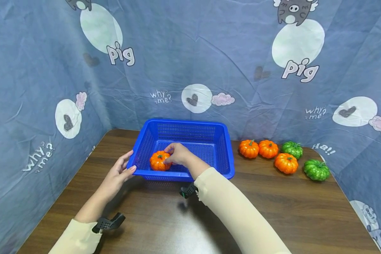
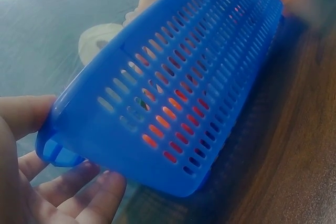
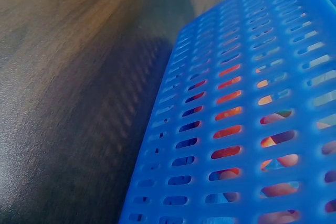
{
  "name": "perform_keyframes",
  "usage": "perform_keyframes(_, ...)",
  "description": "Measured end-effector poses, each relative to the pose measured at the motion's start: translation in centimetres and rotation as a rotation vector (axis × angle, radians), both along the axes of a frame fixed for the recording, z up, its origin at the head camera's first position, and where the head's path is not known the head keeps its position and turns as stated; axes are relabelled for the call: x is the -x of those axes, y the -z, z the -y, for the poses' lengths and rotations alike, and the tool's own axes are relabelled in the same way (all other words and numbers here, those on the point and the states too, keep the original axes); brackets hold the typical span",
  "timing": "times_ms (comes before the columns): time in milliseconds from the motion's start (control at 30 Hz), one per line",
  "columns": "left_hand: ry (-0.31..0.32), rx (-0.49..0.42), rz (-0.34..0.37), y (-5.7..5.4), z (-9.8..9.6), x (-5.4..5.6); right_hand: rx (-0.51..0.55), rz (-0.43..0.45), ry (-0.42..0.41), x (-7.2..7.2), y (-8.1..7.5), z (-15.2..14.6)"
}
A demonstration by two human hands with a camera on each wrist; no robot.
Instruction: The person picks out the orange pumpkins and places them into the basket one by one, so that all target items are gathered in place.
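Pale sleeves (image 1: 241, 215) reach in from the bottom of the frame, over the wooden bench (image 1: 158, 218). Just beyond them, a blue basket (image 1: 229, 151) sits on the bench at the middle of the frame, with an orange pumpkin (image 1: 157, 161) inside it, toward its front left corner.

For handling the pumpkin there, I'd judge it best to brace the basket gently, without tipping its corner, and to spread finger and thumb cleanly when letting go, so that the round, ribbed body doesn't roll.

On the right hand (image 1: 179, 155), the grip is parted only by the pumpkin's width: thumb and fingers pinch it from its right side. Whether its underside touches the basket floor, I cannot tell. On the left hand (image 1: 117, 176), the grip clasps the basket's left front corner, thumb over the rim and fingers below.

At the right of the frame, three other orange pumpkins (image 1: 268, 149) and two green pumpkins (image 1: 316, 170) rest on the bench.
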State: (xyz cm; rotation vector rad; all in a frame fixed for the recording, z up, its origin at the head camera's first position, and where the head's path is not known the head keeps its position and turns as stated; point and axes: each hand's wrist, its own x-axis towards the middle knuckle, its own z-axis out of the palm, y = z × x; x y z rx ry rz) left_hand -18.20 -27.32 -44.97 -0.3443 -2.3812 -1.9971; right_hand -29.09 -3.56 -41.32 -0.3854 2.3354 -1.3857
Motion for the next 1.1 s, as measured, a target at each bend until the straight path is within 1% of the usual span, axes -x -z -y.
perform_keyframes(167,-0.003,0.006,0.004,-0.1,-0.1,0.0,0.004,0.003,0.005,0.0,-0.2,-0.1)
perform_keyframes(400,0.005,-0.015,0.005,0.0,-0.1,0.1,-0.069,-0.084,0.025,0.0,-0.8,-0.5)
perform_keyframes(467,0.002,-0.011,0.011,0.0,-0.2,0.0,-0.071,-0.092,0.036,0.0,-1.1,-0.5)
perform_keyframes(700,-0.012,0.007,0.037,0.0,-0.1,-0.2,-0.061,-0.108,0.044,-1.3,-2.2,-1.1)
perform_keyframes(933,-0.001,-0.023,0.028,0.1,-0.1,-0.1,-0.026,-0.136,0.044,-2.5,-3.2,-2.3)
perform_keyframes(1100,0.000,-0.043,0.020,0.1,-0.1,-0.1,-0.001,-0.178,0.040,-3.0,-3.4,-3.2)
